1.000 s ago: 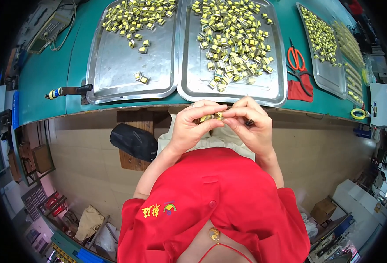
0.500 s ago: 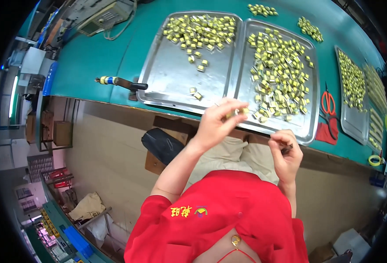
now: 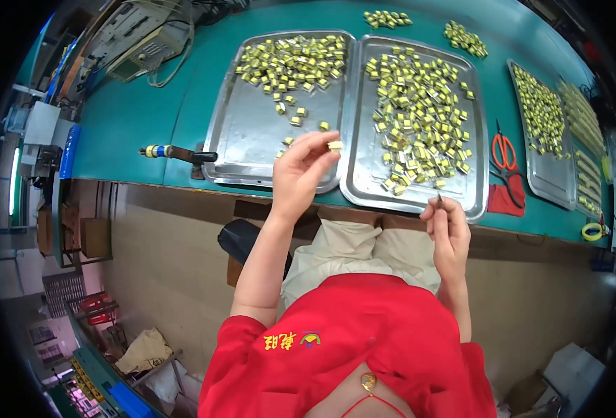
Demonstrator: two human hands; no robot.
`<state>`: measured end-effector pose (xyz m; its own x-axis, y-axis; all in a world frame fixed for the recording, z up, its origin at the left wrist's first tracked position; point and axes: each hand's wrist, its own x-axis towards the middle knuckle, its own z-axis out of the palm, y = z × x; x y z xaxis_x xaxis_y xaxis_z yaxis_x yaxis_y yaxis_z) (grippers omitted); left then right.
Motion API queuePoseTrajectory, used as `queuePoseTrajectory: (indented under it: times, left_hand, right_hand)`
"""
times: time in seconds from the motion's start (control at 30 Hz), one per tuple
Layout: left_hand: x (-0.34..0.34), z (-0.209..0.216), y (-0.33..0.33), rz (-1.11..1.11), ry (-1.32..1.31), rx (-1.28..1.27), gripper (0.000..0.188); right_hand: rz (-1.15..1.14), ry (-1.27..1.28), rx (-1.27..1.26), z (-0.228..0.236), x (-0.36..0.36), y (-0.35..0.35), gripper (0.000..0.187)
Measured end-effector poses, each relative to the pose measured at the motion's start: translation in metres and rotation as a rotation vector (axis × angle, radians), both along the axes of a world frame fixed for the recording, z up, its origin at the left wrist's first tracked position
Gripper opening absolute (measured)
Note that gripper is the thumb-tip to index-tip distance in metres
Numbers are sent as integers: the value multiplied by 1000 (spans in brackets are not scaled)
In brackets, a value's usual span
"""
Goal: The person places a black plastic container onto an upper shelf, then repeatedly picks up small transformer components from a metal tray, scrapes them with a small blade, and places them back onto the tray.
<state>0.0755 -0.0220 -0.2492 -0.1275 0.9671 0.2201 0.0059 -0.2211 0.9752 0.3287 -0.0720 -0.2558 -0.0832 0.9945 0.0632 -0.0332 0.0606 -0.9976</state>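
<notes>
My left hand (image 3: pixel 299 175) is over the near right corner of the left metal tray (image 3: pixel 245 150), pinching a small yellow-taped transformer (image 3: pixel 335 145) between thumb and fingertips. Several like it lie loose in that tray, mostly toward its far side, and a few are partly hidden behind my left hand. At the near edge of the right metal tray (image 3: pixel 363 184), my right hand (image 3: pixel 450 230) is closed on a thin dark tool. Only the tool's narrow tip (image 3: pixel 439 200) shows, so its kind is unclear. A pile of yellow transformers (image 3: pixel 423 115) covers much of the right tray.
On the green bench (image 3: pixel 137 125), a clamp-like fixture with a black handle (image 3: pixel 182 154) sits left of the trays. Orange-handled scissors (image 3: pixel 503 152) and dark pliers (image 3: pixel 508 182) lie to the right, before a third tray (image 3: pixel 552 171). An instrument (image 3: pixel 147 52) stands far left.
The whole view has shifted somewhat. My left hand has moved left from the right tray's near edge to the left tray, carrying the transformer. My right hand has turned, its tool tip now pointing away from me.
</notes>
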Motion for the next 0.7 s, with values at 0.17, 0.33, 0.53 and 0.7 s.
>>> queuePoseTrajectory:
  times: [0.17, 0.33, 0.53, 0.7]
  left_hand:
    - [37, -11, -40, -241, -452, -199, 27]
    - [56, -16, -55, -331, -515, -203, 27]
    - [60, -20, -55, -343, -451, -139, 27]
    - [60, -23, -56, -365, -409, -97, 28]
  right_hand:
    - [-34, -369, 291, 18, -6, 9, 14]
    - [48, -659, 485, 35, -9, 6, 12]
    - [68, -939, 652, 39, -18, 5, 27]
    - [109, -1018, 644, 42, -19, 6, 34]
